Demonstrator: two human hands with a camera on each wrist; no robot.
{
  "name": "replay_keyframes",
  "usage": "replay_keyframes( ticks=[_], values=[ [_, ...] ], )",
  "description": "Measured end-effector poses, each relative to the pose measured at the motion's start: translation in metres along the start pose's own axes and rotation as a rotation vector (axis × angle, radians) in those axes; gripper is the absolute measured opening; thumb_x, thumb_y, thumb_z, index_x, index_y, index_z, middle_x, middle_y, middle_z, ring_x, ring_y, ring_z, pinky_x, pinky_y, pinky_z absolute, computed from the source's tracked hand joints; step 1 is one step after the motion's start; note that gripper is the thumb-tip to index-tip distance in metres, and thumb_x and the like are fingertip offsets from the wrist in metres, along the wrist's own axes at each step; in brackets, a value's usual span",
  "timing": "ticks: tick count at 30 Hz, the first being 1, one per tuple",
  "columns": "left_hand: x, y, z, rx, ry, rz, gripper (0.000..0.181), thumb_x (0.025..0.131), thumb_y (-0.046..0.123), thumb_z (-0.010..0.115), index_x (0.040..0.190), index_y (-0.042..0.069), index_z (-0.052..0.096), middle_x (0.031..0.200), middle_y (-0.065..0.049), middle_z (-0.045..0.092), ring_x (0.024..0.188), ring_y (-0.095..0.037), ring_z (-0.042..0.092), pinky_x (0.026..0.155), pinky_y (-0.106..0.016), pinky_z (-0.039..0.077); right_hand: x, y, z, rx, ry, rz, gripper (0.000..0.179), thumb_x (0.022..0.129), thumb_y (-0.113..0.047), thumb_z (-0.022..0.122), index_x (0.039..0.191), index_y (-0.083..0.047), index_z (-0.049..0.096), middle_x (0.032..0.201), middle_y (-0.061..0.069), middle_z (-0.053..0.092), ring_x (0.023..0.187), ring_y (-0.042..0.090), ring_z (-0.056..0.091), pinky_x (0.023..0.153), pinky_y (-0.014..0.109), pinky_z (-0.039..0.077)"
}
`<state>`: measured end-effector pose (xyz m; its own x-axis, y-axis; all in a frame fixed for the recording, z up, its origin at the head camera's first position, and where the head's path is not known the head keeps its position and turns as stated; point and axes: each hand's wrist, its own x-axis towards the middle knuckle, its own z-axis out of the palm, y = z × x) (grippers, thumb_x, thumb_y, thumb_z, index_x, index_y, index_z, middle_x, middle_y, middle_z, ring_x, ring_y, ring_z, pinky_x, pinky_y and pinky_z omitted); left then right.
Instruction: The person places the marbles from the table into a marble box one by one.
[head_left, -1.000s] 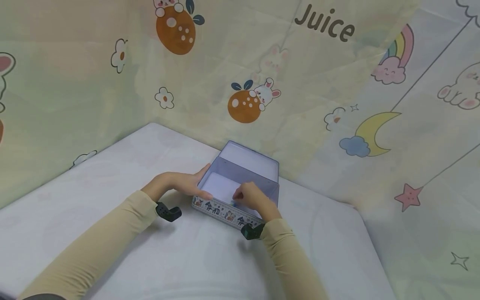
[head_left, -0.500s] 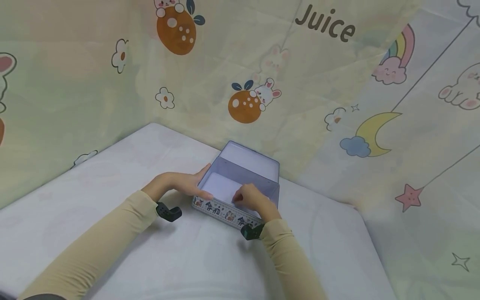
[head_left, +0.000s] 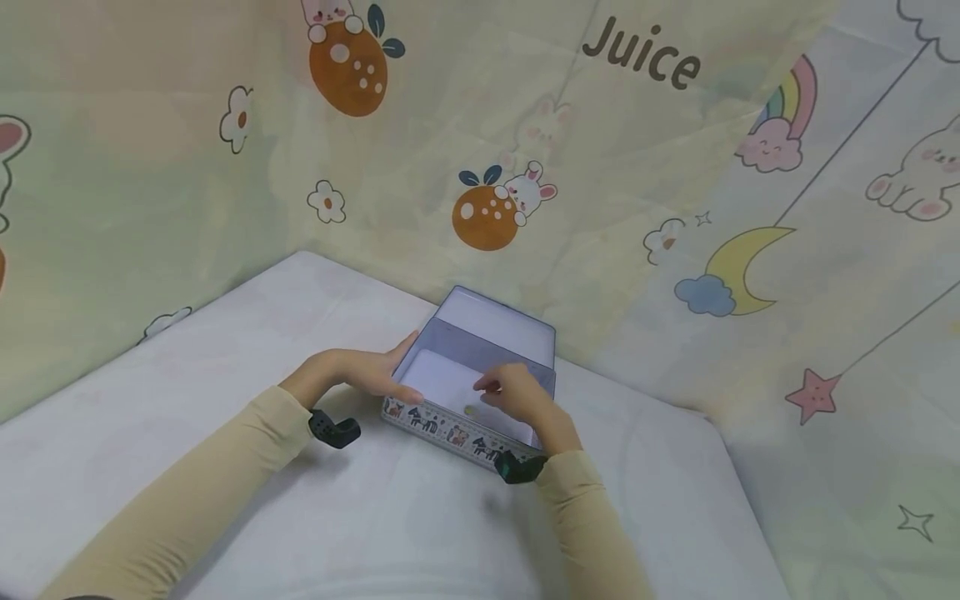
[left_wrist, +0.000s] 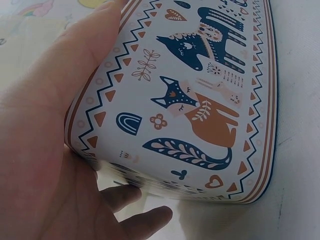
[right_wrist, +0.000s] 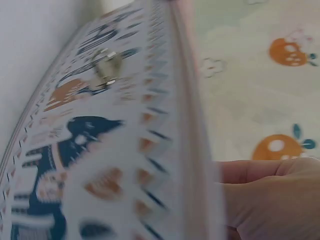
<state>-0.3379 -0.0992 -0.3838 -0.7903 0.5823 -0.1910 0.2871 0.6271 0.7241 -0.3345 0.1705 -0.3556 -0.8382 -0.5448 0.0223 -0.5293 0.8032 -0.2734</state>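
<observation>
An open tin box (head_left: 431, 421) with printed foxes and horses stands on the table, its hinged lid (head_left: 504, 321) tilted back. My left hand (head_left: 371, 369) grips its left front corner, thumb over the front rim and fingers along the side. In the left wrist view, that hand (left_wrist: 45, 115) overlaps the printed wall. Above the inside of the box is my right hand (head_left: 517, 393), thumb and forefinger apart, nothing visible between them. Just below them, a small yellowish thing (head_left: 470, 410) shows near the front rim. The box wall hides most of the right fingers in the right wrist view.
A white-covered table (head_left: 360, 517) lies under both arms. Close behind the lid rises a printed fabric backdrop (head_left: 405, 208). A gold-coloured metal clasp (right_wrist: 107, 66) shows on the box front in the right wrist view.
My right hand has moved slightly right, and its thumb and forefinger have parted, uncovering the small yellowish thing. My left hand keeps its grip on the box corner.
</observation>
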Motion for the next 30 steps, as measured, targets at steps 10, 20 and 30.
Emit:
replay_keyframes(
  ticks=[10,20,30],
  values=[
    [-0.002,0.001,-0.004,0.021,-0.009,0.011,0.121,0.071,0.064,0.061,0.140,0.015,-0.026,0.151,-0.009,-0.013,0.140,-0.024,0.001,0.112,-0.046,0.012,-0.088,0.037,-0.025,-0.022,0.283,0.086,0.018,0.079,-0.005,0.067,0.094,-0.013,0.070,0.092,-0.001,0.063,0.086,0.013,0.061,0.075,0.029,0.053],
    [-0.003,-0.003,-0.004,0.027,0.015,-0.030,0.123,0.069,0.065,0.061,0.139,0.017,-0.028,0.151,-0.013,-0.013,0.140,-0.028,0.000,0.112,-0.047,0.011,-0.122,0.076,-0.014,-0.022,0.145,0.287,0.015,0.078,-0.009,0.068,0.092,-0.012,0.071,0.090,0.000,0.066,0.084,0.013,0.061,0.076,0.034,0.053],
    [0.001,-0.002,-0.002,0.013,0.003,-0.005,0.119,0.073,0.060,0.062,0.139,0.016,-0.027,0.151,-0.011,-0.014,0.140,-0.025,0.000,0.112,-0.045,0.012,-0.134,0.085,-0.010,0.076,-0.023,0.314,0.007,0.076,-0.009,0.069,0.080,-0.015,0.069,0.081,-0.005,0.065,0.076,0.008,0.058,0.070,0.027,0.051]
  ],
)
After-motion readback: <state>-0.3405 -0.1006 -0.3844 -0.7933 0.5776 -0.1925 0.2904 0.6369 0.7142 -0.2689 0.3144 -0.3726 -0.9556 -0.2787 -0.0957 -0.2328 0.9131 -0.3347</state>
